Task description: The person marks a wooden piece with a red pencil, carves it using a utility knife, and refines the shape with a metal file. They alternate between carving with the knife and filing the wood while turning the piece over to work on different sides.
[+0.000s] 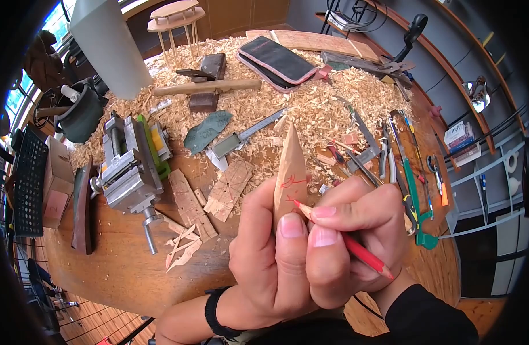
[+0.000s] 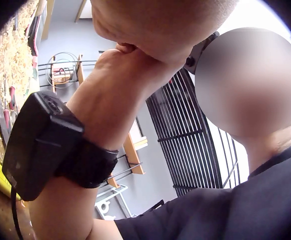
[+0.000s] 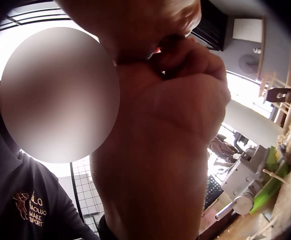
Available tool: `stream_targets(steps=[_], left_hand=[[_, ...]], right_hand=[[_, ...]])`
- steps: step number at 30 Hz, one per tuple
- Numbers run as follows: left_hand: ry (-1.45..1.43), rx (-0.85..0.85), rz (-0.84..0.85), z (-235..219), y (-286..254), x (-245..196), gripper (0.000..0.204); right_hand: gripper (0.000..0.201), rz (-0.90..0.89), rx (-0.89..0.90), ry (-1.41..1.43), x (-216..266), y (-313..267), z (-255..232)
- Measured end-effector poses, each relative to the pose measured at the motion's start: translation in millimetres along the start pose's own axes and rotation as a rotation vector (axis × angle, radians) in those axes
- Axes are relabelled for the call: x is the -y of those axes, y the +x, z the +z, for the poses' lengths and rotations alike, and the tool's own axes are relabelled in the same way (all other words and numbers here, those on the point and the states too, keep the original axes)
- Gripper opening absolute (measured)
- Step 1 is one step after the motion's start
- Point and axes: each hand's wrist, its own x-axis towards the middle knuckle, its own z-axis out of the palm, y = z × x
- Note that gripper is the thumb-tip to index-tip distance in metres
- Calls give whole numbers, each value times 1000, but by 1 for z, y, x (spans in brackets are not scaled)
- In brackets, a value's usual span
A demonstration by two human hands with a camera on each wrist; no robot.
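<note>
One pale, pointed piece of carved wood (image 1: 290, 158), bearing red drawn marks on its broad face, is standing nearly upright in the head view, being held above the near part of a brown wooden tabletop (image 1: 126, 267). One left hand (image 1: 267, 259), with a black band (image 1: 214, 313) at its wrist, is gripping the lower part of the wood, its fingers curling behind and its thumb pressing on the front. One right hand (image 1: 362, 230) is pinching a slim red pencil (image 1: 365, 256) between thumb and bent fingers; the pencil's tip is touching the marked face, and its other end is pointing down toward the right. In the wrist views the hands' own bulk is largely hiding both grips. Beyond the hands, pale curled wood shavings (image 1: 235, 109) are covering much of the tabletop. To the left, a grey metal vise (image 1: 132, 167) with a crank handle is sitting near two flat, drilled wooden pieces (image 1: 189, 204). Farther back, a grey digital caliper (image 1: 247, 133) is lying beside a torn dark-green abrasive sheet (image 1: 208, 132). To the right, a green-handled tool (image 1: 413, 195) is resting beside grey-handled pliers (image 1: 384, 155).
</note>
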Motion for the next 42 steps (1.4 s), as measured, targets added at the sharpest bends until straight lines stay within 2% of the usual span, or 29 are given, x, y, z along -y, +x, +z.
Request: stream_targets(steps=[2,3,5,10,12,16,18,22,24,25,27,33,35,39,41,42], left_hand=[[-70,-22,166,1,2,9,38],[-71,-23,166,0,3,13,38],[48,11,336,-4,4,19,37],[68,-20,343,-3,2,21,37],[82,-27,329,-3,-2,21,37],[60,-51,201,-3,-8,15,38],[41,-66,154,-2,-8,15,38],[19,-43,235,-1,-6,20,39],[9,-31,276,-2,-4,23,39],[7,-27,294,-2,-4,25,39],[6,-24,309,-4,-3,28,39],[0,-4,312,-2,-4,20,38],[-132,-63,-11,4,-7,-2,38],[-142,-121,9,6,-7,11,39],[-16,2,320,-1,-1,25,40],[-16,1,320,-2,-2,26,40]], right_hand=[[26,0,44,7,-1,-1,-6],[25,2,87,14,-1,-1,-7],[25,-9,93,41,-1,3,-7],[23,17,107,70,3,4,-9],[23,-12,52,19,3,1,-6],[27,-9,110,-33,5,-2,-9],[23,24,-7,10,6,-3,-3],[20,66,-107,63,1,-3,5],[25,-81,-122,57,-9,-5,6],[25,-78,-123,59,-10,-4,5],[27,-97,-13,52,-9,0,0],[25,-22,-17,76,-2,3,-1],[26,-27,-12,80,-3,2,0],[27,-11,50,59,-3,2,-5],[27,4,52,61,0,2,-5],[27,18,55,64,1,2,-5]])
